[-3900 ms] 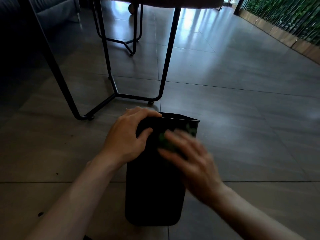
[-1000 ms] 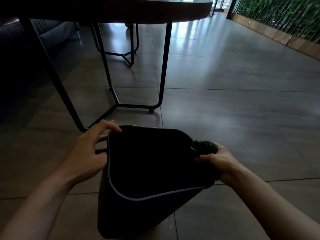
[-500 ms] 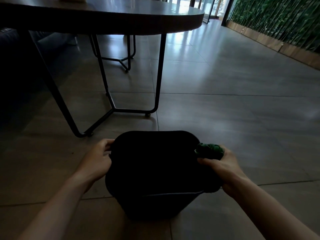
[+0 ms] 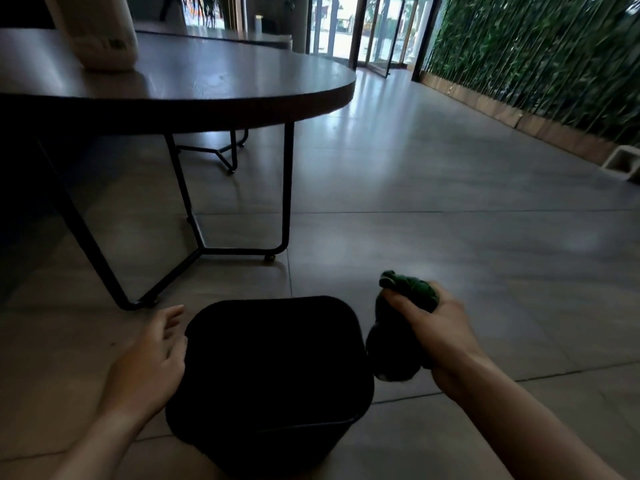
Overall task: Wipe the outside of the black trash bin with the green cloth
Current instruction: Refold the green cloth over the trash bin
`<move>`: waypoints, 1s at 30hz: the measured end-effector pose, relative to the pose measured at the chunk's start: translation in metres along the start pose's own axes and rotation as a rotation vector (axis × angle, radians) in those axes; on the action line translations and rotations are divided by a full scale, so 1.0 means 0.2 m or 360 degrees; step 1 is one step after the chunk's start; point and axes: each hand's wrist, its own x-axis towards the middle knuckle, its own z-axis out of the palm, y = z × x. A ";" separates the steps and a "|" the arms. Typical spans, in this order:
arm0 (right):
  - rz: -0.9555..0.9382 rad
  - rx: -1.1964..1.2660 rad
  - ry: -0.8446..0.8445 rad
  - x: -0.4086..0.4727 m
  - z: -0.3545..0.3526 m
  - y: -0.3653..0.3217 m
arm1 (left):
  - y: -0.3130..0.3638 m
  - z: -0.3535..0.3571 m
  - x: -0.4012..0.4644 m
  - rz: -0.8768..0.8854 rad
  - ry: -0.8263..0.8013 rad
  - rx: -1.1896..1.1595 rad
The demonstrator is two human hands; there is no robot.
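The black trash bin (image 4: 273, 375) stands upright on the tiled floor at the bottom middle, its dark mouth facing up. My left hand (image 4: 149, 362) rests flat against the bin's left side, fingers spread and loose. My right hand (image 4: 440, 334) is just off the bin's right side, closed around the bunched green cloth (image 4: 410, 292). A darker fold of the cloth hangs down beside the bin's right wall. The bin's lower walls are hidden in shadow.
A dark round table (image 4: 207, 95) on thin black metal legs (image 4: 285, 192) stands just beyond the bin, with a pale object (image 4: 100, 36) on top. A green plant wall (image 4: 540, 60) runs along the right. Glass doors (image 4: 367, 29) lie at the far end.
The bin went from tilted to standing upright. My right hand with the cloth came away from the bin's rim to the right. My left hand loosened its hold. The view lifted upward.
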 end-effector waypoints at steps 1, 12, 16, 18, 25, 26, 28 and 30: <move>0.0008 0.0068 -0.0026 -0.01 0.00 -0.05 | 0.04 -0.01 -0.01 0.0064 0.0059 0.0042; 0.0395 0.1032 -0.0624 -0.20 0.29 -0.29 | 0.89 0.26 -0.39 -0.0144 -0.0579 -0.1847; 0.0014 0.0587 -0.0779 -0.23 0.27 -0.29 | 0.97 0.23 -0.38 -0.0224 -0.0450 -0.2112; -0.0112 0.0477 -0.0918 -0.22 0.24 -0.29 | 0.97 0.20 -0.37 -0.0185 -0.0436 -0.2007; -0.0131 0.0524 -0.1281 -0.06 0.10 -0.29 | 0.91 0.13 -0.30 0.0318 -0.0267 -0.1152; -0.0121 0.0523 -0.1334 -0.03 0.09 -0.28 | 0.91 0.11 -0.28 0.0373 -0.0318 -0.1041; -0.0106 0.0510 -0.1411 0.02 0.06 -0.30 | 0.92 0.06 -0.24 0.0466 -0.0410 -0.0810; -0.0075 0.0497 -0.1448 0.05 0.05 -0.33 | 0.95 0.00 -0.20 0.0562 -0.0424 -0.0507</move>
